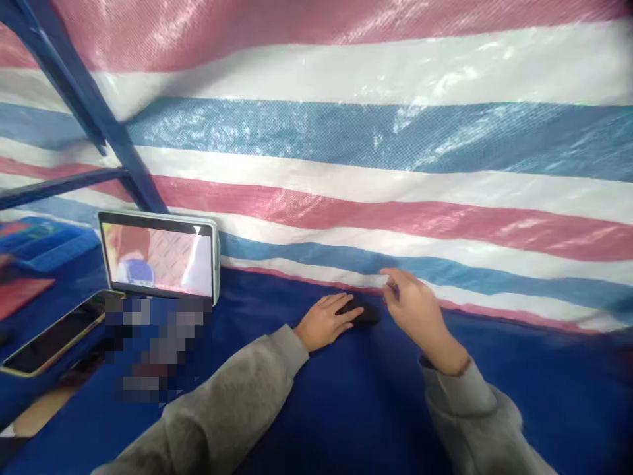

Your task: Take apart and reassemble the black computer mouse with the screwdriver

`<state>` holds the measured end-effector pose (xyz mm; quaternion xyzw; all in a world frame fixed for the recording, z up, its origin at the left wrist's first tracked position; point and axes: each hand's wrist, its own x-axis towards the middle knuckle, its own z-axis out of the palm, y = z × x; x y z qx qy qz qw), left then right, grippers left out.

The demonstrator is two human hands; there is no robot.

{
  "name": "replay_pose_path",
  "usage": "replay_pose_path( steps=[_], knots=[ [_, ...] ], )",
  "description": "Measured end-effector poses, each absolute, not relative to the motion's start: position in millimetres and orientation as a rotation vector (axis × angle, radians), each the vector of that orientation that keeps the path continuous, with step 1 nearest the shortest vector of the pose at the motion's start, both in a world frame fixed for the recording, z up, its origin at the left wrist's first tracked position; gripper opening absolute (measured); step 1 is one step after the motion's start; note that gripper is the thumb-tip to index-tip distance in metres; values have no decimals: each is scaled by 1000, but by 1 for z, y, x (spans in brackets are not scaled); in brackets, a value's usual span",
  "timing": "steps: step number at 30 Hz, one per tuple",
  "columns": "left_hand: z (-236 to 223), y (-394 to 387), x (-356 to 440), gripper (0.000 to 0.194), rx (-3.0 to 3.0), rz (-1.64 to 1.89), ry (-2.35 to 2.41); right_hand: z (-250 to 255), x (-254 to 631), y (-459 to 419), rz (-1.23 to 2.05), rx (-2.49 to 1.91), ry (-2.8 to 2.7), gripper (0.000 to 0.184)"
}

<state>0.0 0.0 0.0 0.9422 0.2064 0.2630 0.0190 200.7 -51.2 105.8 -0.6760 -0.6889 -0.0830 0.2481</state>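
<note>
My left hand (326,321) rests on the blue table surface, its thumb and fingers on either side of a small black rounded object (366,315). The object's exact kind is unclear, as the hand covers part of it. To the right, my right hand (413,310) is raised above the table. Its thumb and index finger curl together in a pinch, and whatever may be between them is too small to make out. Both forearms wear grey sleeves.
A phone (161,257) playing a video leans upright at left. Another phone (57,336) lies flat near another person's forearm (44,409). Blue trays (64,247) and a red item (22,297) sit farther left. Striped sheeting (346,138) and blue metal bars (106,119) border the table.
</note>
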Motion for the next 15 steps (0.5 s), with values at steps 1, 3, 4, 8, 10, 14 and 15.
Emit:
replay_pose_path(
  steps=[1, 3, 4, 8, 10, 14, 15],
  knots=[
    [0, 0, 0, 38, 2921, 818, 639, 106, 201, -51, -231, -1837, -1867, 32],
    [1, 1, -1, 39, 2916, 819, 637, 105, 202, -51, -234, -1825, -1850, 33],
    [1, 1, -1, 39, 2914, 818, 636, 105, 202, -51, -234, -1818, -1845, 33],
    [1, 1, -1, 40, 2910, 806, 635, 106, 205, -50, -219, -1792, -1839, 32],
    [1, 1, -1, 40, 2909, 803, 630, 109, 206, -51, -208, -1782, -1821, 30],
    [0, 1, -1, 40, 2878, 796, 634, 119, 210, -54, -128, -1737, -1770, 27],
    [0, 1, -1, 40, 2858, 790, 639, 122, 211, -56, -74, -1721, -1770, 27]
  ],
)
